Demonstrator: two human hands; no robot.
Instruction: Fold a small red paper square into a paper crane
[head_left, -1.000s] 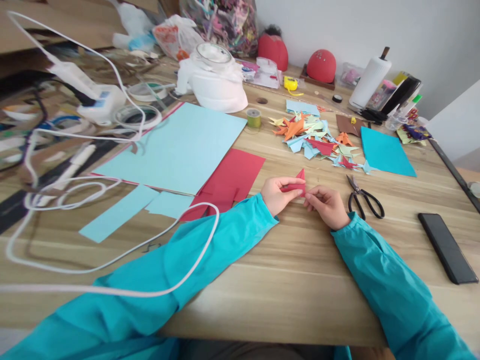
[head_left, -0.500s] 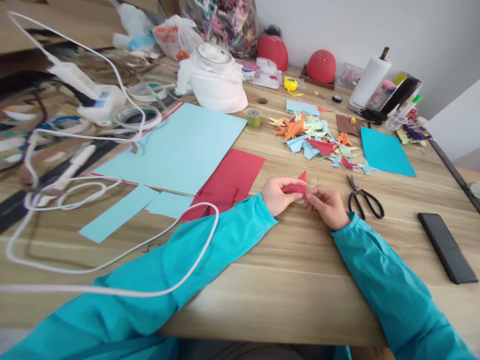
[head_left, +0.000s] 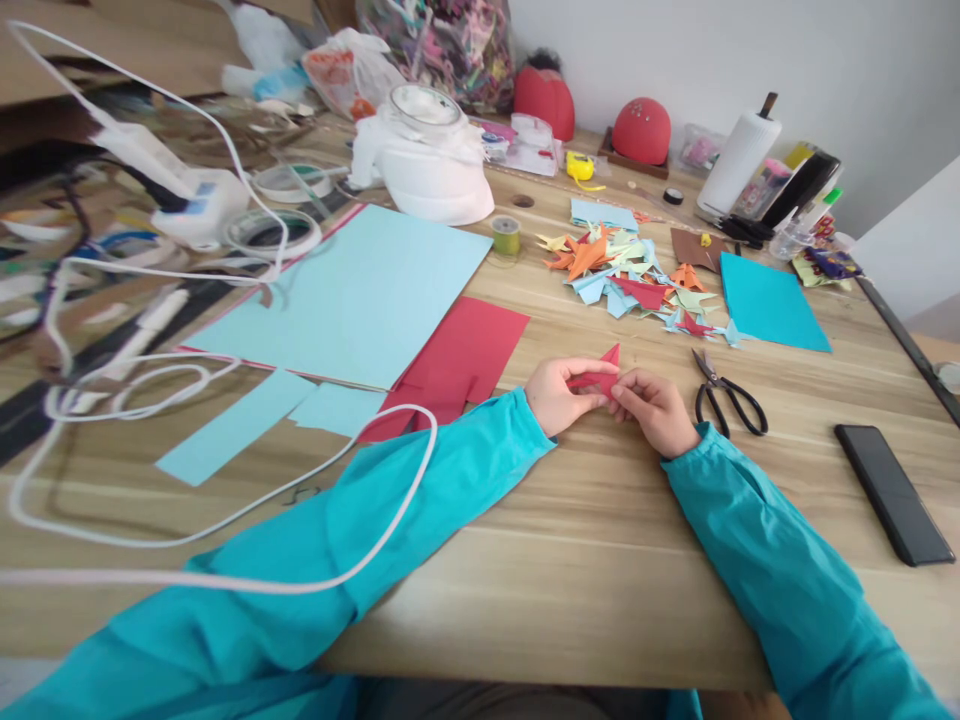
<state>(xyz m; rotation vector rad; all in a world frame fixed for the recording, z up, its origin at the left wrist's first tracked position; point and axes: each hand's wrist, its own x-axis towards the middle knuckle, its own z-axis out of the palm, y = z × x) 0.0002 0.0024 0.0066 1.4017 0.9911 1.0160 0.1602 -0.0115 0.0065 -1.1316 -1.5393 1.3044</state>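
Between my two hands is a small piece of folded red paper (head_left: 600, 379), with one pointed tip sticking up. My left hand (head_left: 559, 396) pinches it from the left, thumb below and fingers above. The thumb and fingertips of my right hand (head_left: 654, 408) close on its right end. Some of the folds are covered by my fingers. Beyond my hands lies a pile of folded paper cranes (head_left: 637, 270) in orange, blue, green and red. A pair of black-handled scissors (head_left: 727, 392) rests just right of my right hand.
Left of my hands lie light-blue sheets (head_left: 360, 290), red paper (head_left: 480, 345) and a blue strip (head_left: 236, 425). A white cable (head_left: 375, 560) loops over my left sleeve. A thread spool (head_left: 506, 236), turquoise paper (head_left: 772, 300) and a phone (head_left: 892, 492) are also on the table.
The red paper's tip has tilted a little to the right. Both hands keep their pinch in nearly the same place.
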